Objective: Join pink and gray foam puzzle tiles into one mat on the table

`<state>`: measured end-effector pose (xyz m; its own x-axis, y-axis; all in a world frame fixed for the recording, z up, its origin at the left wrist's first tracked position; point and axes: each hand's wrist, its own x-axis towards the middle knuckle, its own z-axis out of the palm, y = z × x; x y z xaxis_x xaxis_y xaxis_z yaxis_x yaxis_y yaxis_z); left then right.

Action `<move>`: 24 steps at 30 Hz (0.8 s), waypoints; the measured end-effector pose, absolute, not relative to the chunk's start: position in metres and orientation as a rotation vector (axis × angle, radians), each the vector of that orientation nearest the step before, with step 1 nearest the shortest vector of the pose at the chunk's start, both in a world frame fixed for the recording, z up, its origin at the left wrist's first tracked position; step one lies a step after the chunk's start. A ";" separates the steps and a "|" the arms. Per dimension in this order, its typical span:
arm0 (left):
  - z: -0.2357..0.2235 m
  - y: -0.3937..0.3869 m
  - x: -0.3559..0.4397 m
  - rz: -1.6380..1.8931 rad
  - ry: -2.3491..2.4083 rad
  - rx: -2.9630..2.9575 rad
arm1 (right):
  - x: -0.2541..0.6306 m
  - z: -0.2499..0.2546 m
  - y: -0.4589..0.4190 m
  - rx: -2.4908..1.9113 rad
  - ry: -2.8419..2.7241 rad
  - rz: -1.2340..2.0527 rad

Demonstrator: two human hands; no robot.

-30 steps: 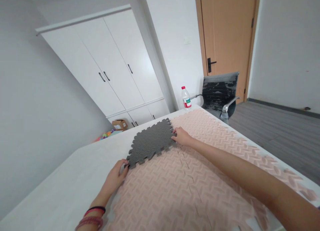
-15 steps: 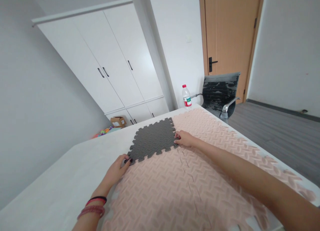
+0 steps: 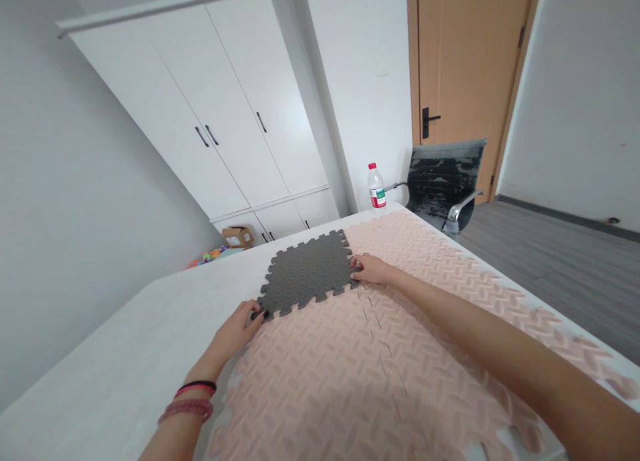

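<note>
A dark grey foam mat tile (image 3: 307, 272) with toothed edges lies beside joined pink foam mat tiles (image 3: 320, 368) on a white table. My left hand (image 3: 239, 329) pinches the grey tile's near left corner between thumb and fingers. At its near right corner, my right hand (image 3: 371, 269) grips the edge in the same way. The grey tile's near teeth rest along the far edge of the pink tile; I cannot tell whether they interlock. Bracelets circle my left wrist.
A plastic bottle with a red cap (image 3: 377, 186) stands at the table's far corner. Behind it is a black chair (image 3: 440, 184). A cardboard box (image 3: 237, 236) sits beyond the far edge, near a white wardrobe (image 3: 200, 114). The white tabletop (image 3: 125, 348) extends to the left.
The view has shifted slightly. Both hands keep their hold on the grey tile's near corners, and the tile shows little movement against the pink tiles.
</note>
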<state>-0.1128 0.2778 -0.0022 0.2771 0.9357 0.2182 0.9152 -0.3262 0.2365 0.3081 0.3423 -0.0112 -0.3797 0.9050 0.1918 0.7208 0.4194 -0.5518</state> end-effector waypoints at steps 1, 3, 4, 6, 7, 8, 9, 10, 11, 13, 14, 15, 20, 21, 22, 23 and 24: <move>-0.002 0.278 -0.113 0.488 1.782 2.458 | 0.308 -0.011 0.342 -1.378 -2.214 0.528; -0.002 0.278 -0.113 0.484 1.783 2.455 | 0.308 -0.011 0.341 -1.379 -2.217 0.525; -0.002 0.278 -0.113 0.485 1.784 2.453 | 0.308 -0.011 0.340 -1.380 -2.218 0.520; -0.002 0.279 -0.114 0.490 1.788 2.449 | 0.308 -0.011 0.337 -1.386 -2.219 0.507; -0.002 0.280 -0.114 0.490 1.789 2.448 | 0.308 -0.011 0.336 -1.390 -2.220 0.500; -0.002 0.281 -0.115 0.487 1.786 2.448 | 0.307 -0.011 0.334 -1.395 -2.222 0.491; -0.002 0.282 -0.116 0.480 1.781 2.449 | 0.307 -0.010 0.333 -1.400 -2.225 0.483; -0.002 0.284 -0.117 0.471 1.774 2.452 | 0.307 -0.010 0.332 -1.405 -2.229 0.476; -0.002 0.285 -0.118 0.461 1.767 2.456 | 0.306 -0.009 0.331 -1.411 -2.234 0.469; -0.003 0.287 -0.120 0.445 1.755 2.468 | 0.305 -0.008 0.329 -1.420 -2.242 0.458; -0.003 0.287 -0.120 0.438 1.753 2.474 | 0.305 -0.008 0.328 -1.425 -2.244 0.451; -0.004 0.287 -0.120 0.429 1.754 2.479 | 0.304 -0.007 0.327 -1.430 -2.245 0.443; -0.003 0.280 -0.114 0.340 1.827 2.487 | 0.301 -0.008 0.325 -1.463 -2.251 0.387; -0.002 0.277 -0.112 0.314 1.859 2.485 | 0.301 -0.008 0.325 -1.468 -2.254 0.381; -0.001 0.275 -0.110 0.288 1.895 2.483 | 0.301 -0.009 0.325 -1.472 -2.257 0.378; 0.001 0.273 -0.108 0.263 1.933 2.482 | 0.301 -0.009 0.325 -1.475 -2.260 0.378; 0.004 0.271 -0.105 0.240 1.972 2.484 | 0.301 -0.009 0.325 -1.479 -2.262 0.378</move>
<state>-0.1047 0.2712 0.0038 0.2198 0.9652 0.1419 0.9711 -0.2304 0.0629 0.3005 0.3248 -0.0092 -0.3532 0.9163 0.1889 0.8052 0.4005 -0.4372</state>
